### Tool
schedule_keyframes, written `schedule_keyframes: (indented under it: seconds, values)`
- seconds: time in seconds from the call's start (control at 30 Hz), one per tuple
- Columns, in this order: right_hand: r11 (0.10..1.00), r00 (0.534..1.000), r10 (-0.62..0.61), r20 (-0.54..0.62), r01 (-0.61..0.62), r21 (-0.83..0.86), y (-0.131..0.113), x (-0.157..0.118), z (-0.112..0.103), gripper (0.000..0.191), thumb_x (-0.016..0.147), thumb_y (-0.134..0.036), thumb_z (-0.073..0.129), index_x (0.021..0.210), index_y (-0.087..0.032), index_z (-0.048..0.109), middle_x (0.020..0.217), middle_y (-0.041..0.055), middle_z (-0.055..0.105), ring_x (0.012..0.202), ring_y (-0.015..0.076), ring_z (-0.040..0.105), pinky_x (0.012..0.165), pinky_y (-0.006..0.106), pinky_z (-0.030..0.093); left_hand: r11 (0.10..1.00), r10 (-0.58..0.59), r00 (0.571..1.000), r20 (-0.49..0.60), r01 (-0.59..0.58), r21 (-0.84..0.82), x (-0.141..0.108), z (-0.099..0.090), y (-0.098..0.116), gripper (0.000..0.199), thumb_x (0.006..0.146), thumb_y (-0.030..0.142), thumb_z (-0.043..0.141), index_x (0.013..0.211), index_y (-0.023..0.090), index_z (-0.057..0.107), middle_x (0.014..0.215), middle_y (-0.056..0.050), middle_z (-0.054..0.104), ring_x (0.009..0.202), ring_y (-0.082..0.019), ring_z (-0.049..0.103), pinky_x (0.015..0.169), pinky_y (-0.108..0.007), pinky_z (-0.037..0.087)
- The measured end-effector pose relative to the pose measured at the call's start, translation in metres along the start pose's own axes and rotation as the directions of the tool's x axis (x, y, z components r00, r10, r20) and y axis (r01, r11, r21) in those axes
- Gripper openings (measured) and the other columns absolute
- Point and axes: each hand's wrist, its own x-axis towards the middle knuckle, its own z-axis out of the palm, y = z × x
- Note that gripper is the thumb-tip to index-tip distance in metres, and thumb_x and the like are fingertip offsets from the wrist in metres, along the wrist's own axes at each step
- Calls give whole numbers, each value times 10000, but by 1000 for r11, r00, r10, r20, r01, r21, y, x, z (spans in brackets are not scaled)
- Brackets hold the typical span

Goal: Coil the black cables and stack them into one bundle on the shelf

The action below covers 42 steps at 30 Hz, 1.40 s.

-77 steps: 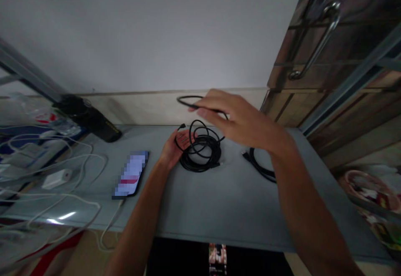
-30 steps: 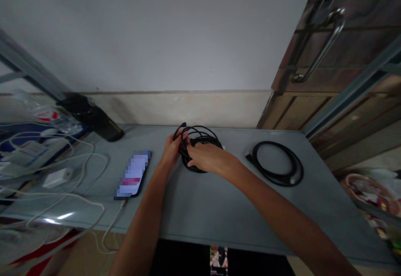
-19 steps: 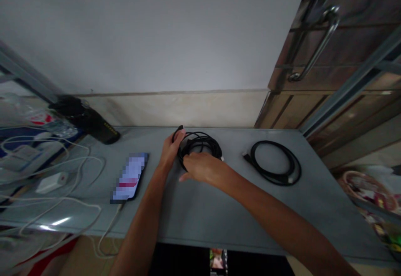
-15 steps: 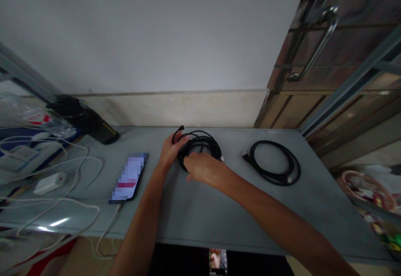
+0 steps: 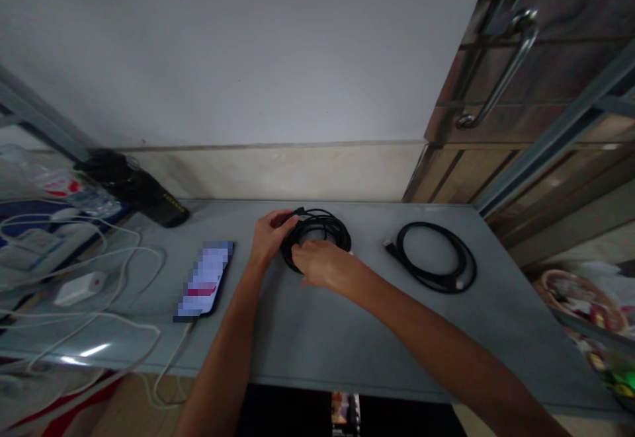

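Observation:
A coiled black cable (image 5: 342, 232) lies on the grey tabletop in the middle of the head view. At the coil's upper left, my left hand (image 5: 270, 232) is closed on the cable near its plug (image 5: 299, 211), thumb over the loops. My right hand (image 5: 320, 262) grips the near left side of the same coil, its fingers curled and partly hidden beneath the hand. Off to the right, a second black cable (image 5: 469, 258) rests in a looser ring, its two plugs showing and no hand on it.
Left of my forearm lies a phone (image 5: 206, 281) with a white cord plugged in. Farther left are a white charger (image 5: 79, 289), tangled white cords, a black bottle (image 5: 143, 192) and a clear plastic bottle (image 5: 64, 182). A wall (image 5: 278, 169) borders the table's back edge.
The cable's plug end, which stuck up above my left hand, now lies down against the top of the coil. My left fingers have shifted slightly; my right hand stays nearly in place.

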Motion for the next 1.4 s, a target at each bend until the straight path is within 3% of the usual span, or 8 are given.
schedule_keyframes:
  seconds: [0.17,0.43,0.6,0.8,0.9,1.03,1.27,1.4]
  values:
    - [999,998,30,-49,-32,-26,1,5,4,743,881,-290,948,1458,41,616,1480,297,656,1389,385,650,1162,474,581,995,-2,997,76,-6,103,1,-3,0,372,731,465,994,963,199,877,976,-100,855,975,-317,779,996,-449,605]
    - [999,996,28,88,-31,34,5,7,-1,573,963,-283,867,1440,-25,681,1410,260,732,1266,349,761,1028,379,646,961,74,966,248,-135,241,1,1,-5,686,737,490,956,1325,190,771,1370,-162,799,1286,-381,747,1160,-586,562]
    - [1000,992,16,127,-19,23,8,8,-4,574,930,-350,916,1377,-32,745,1392,241,750,1262,351,763,1027,364,642,956,101,933,345,-187,226,0,1,-4,587,780,321,832,1351,196,775,1378,-131,804,1295,-359,750,1202,-584,545]
    - [1000,985,-7,174,12,-26,8,12,-7,714,837,-382,997,1384,4,747,1453,262,712,1345,375,715,1122,387,610,920,147,945,293,-239,309,-1,3,-4,538,797,271,766,1329,194,790,1344,-115,818,1277,-341,753,1219,-562,534]
    - [1000,965,8,263,-12,16,5,11,-14,596,878,-305,959,1350,5,767,1414,261,732,1289,382,747,1062,416,651,914,132,935,329,-243,325,-3,5,-4,625,784,349,852,1388,212,765,1406,-125,792,1318,-359,734,1227,-581,523]
    - [998,972,0,237,-15,64,2,3,-19,457,946,-200,869,1344,4,774,1349,276,756,1258,378,767,1043,418,659,910,135,924,358,-259,325,-3,3,-2,621,780,285,816,1393,203,766,1370,-122,807,1288,-357,750,1221,-594,528]
    - [998,973,0,229,-13,56,7,2,-15,377,996,-140,758,1354,-21,771,1349,261,760,1245,347,770,1030,382,640,894,172,936,308,-279,350,-3,3,-3,567,768,203,727,1330,211,803,1312,-90,831,1241,-336,770,1206,-554,548]
    - [999,970,-12,244,-1,53,10,6,-13,404,958,-183,833,1324,-23,771,1347,252,759,1230,342,769,1010,369,640,912,167,944,285,-258,320,-4,5,-3,481,811,286,779,1286,226,820,1304,-95,829,1236,-341,769,1196,-551,548]
